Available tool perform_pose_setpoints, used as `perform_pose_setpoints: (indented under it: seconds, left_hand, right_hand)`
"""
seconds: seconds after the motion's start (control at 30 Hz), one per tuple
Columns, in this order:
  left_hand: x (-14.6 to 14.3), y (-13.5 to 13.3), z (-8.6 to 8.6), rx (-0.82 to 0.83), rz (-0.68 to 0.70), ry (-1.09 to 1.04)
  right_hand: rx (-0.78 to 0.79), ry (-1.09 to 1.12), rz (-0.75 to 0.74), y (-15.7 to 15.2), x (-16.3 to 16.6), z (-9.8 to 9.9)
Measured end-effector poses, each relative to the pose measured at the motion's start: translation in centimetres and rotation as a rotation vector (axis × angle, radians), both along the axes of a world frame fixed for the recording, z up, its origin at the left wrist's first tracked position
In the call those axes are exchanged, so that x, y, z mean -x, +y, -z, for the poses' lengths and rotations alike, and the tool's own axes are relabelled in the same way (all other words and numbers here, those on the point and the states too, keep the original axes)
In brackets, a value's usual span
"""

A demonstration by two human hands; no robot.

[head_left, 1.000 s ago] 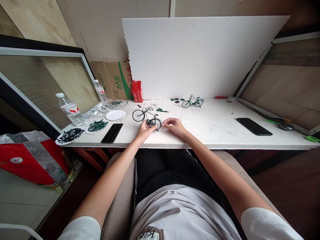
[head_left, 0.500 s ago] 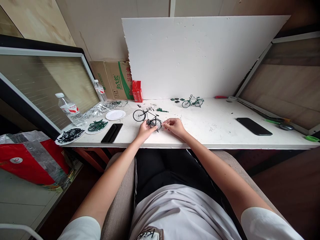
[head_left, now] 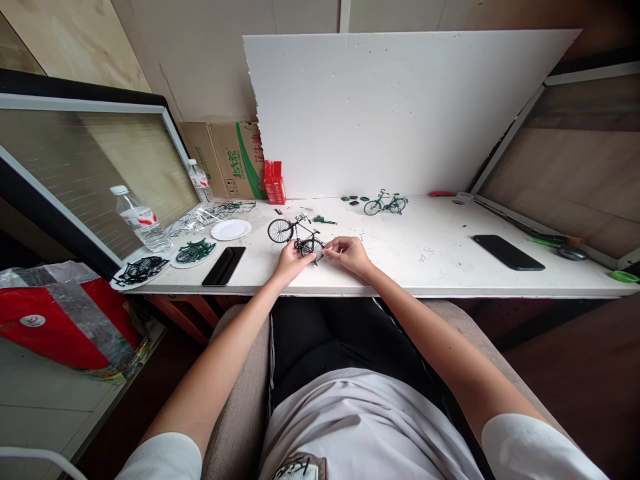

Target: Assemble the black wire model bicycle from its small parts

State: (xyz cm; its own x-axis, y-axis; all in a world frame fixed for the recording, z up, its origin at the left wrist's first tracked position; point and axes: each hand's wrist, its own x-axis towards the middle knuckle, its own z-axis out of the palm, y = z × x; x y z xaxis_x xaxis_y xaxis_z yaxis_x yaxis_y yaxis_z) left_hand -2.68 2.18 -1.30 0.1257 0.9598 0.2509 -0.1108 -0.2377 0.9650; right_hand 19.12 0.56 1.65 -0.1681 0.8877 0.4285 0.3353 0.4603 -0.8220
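Observation:
A black model bicycle (head_left: 295,231) stands tilted over the white table, its front wheel toward the left and its rear wheel near me. My left hand (head_left: 291,261) grips it around the lower frame and rear wheel, thumb across the wheel. At the rear edge of that wheel, the thumb and forefinger of my right hand (head_left: 349,253) are pinched together; any small part between them is too small to make out. Just behind the bicycle lies a small green plastic piece (head_left: 324,220). Farther back on the right, a finished-looking green model bicycle (head_left: 385,203) stands upright.
On the left are a dark phone (head_left: 224,267), plates of black parts (head_left: 141,270) and green parts (head_left: 194,251), a white plate (head_left: 231,230) and water bottles (head_left: 143,220). A red box (head_left: 275,183) stands behind. Another phone (head_left: 507,253) lies right; a white board (head_left: 410,113) leans at the back.
The black model bicycle has shifted slightly to the right in my left hand. My right fingertips have moved a touch closer in over the rear wheel's edge.

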Motion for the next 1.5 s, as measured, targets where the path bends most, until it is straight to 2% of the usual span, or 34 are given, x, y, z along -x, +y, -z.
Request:
perform_pose_setpoints:
  seconds: [0.17,0.33,0.6,0.87,1.5]
  left_hand:
    - [-0.1,-0.2,-0.2,0.005,-0.006,0.003]
    - [-0.1,-0.1,-0.1,0.019,-0.007,0.000]
    - [-0.1,0.1,0.0,0.037,-0.011,0.003]
    - [-0.3,-0.6,-0.6,0.015,0.010,0.002]
    - [-0.4,-0.4,-0.6,-0.005,0.019,0.021]
  right_hand:
    - [-0.005,-0.004,0.022,0.0,0.1,0.2]
    - [-0.104,-0.121,0.098,0.0,0.2,0.3]
    - [-0.224,-0.282,0.129,-0.3,0.2,0.7]
    - [-0.315,-0.414,0.079,-0.9,0.7,0.6]
    - [-0.365,-0.374,0.035,-1.1,0.8,0.6]
